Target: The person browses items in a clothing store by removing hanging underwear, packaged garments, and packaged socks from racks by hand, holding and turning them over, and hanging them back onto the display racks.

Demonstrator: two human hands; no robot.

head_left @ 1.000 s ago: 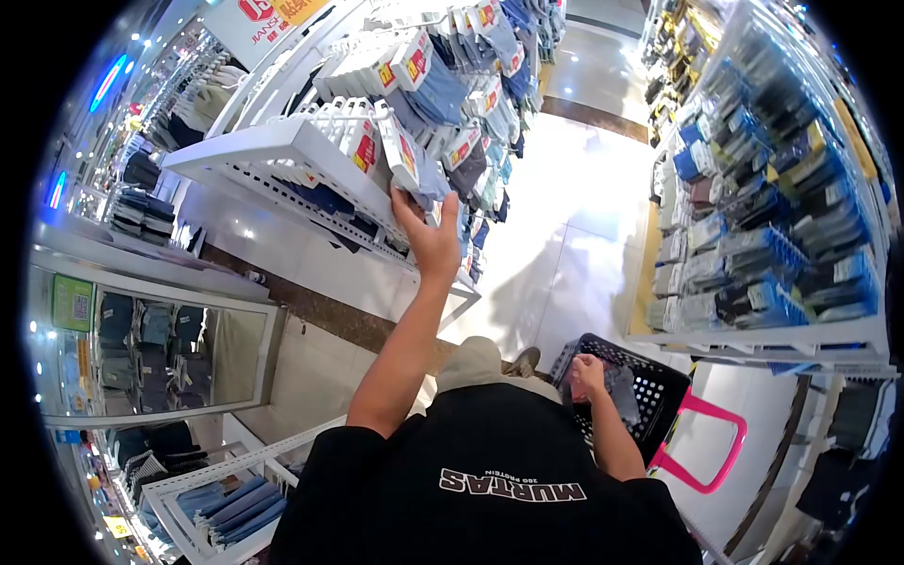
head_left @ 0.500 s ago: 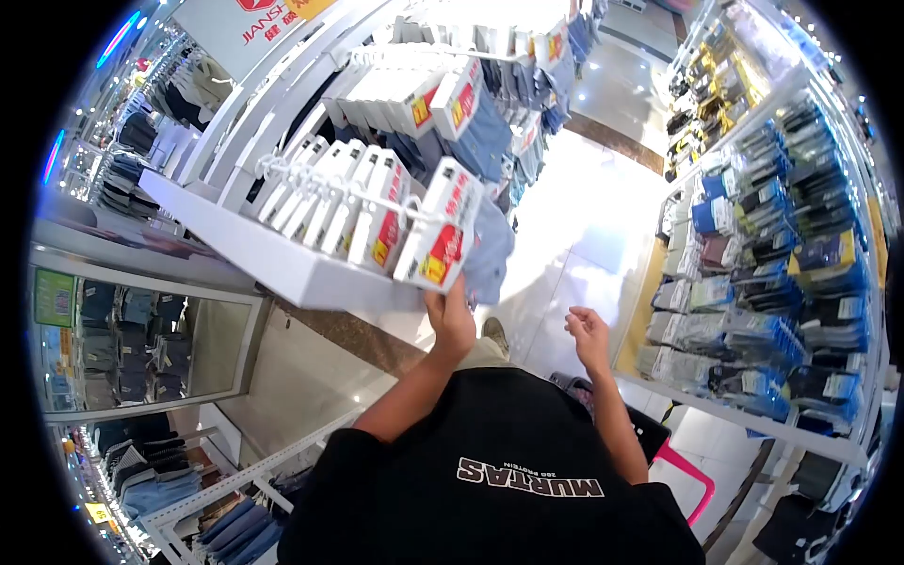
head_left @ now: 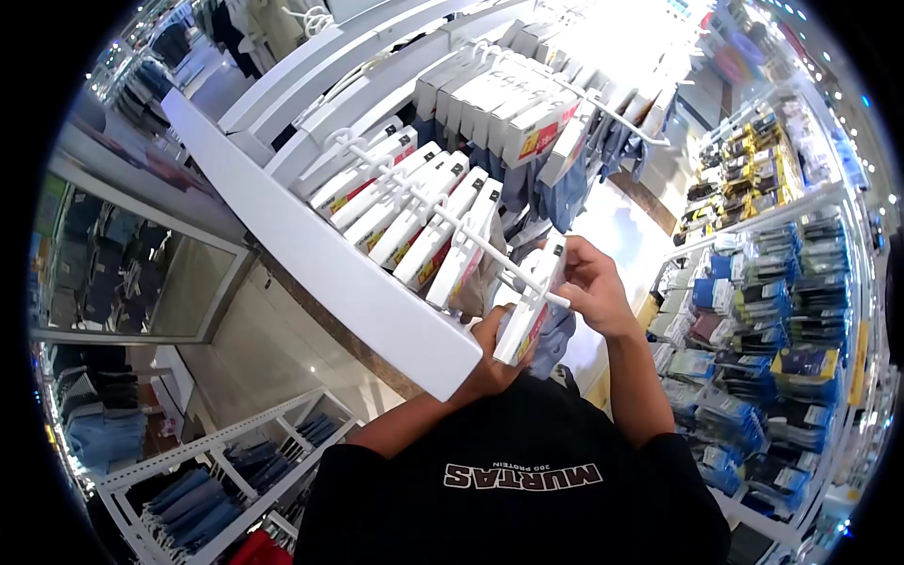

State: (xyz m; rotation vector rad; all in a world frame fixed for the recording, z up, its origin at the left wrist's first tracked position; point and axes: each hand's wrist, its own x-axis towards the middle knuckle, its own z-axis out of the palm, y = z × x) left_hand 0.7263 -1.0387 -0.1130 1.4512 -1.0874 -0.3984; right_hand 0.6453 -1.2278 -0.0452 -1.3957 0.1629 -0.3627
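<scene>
Front package: here it is, a white boxed card with a red-and-yellow label (head_left: 532, 306), right out near the tip of the white hook (head_left: 443, 212), tilted, with blue-grey fabric (head_left: 554, 341) hanging beside it.
Right hand: in at the package's upper end, grip closed on it, the fingers (head_left: 576, 256) at its edge and the thumb close to the hook tip.
Left hand: down by the package's lower end (head_left: 492, 358), fingers curled against it; the package covers part of them, so whether this grip is closed cannot be told.
Row on the hook: more white packages (head_left: 405, 221) lined up behind the front one, leaning side by side, red and yellow labels showing, with a bit of brownish fabric (head_left: 478, 282) below the nearest.
Next row back: another bunch of white packages (head_left: 499, 104) on a hook of its own, blue and grey cloth beneath.
Display rack: a broad white panel (head_left: 320, 273) slants past the hook row, its near corner just beside the left hand.
Right side: a tall wall rack (head_left: 753, 348) packed with blue, grey and black packets, yellow ones farther up.
Lower left: a low white rack (head_left: 226, 461) holding folded blue garments, and a mirror (head_left: 141, 264) above it reflecting clothes.
Person: black T-shirt (head_left: 518, 433), white lettering across the front.
</scene>
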